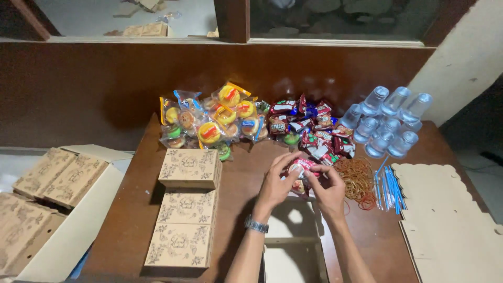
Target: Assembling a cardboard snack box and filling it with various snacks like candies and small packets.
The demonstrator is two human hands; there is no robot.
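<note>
Red snack packet (306, 166): pinched between left hand (276, 183) and right hand (329, 189) fingers, above the open box (292, 246), beside rubber bands (358, 178).

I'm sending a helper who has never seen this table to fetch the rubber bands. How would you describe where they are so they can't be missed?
Start at the brown wooden table and go to its right half, just beyond the right hand. The rubber bands lie in a loose tangled heap below the red snack packets, left of the blue straws. They are the only thin orange-brown loops there, unwrapped.
</note>
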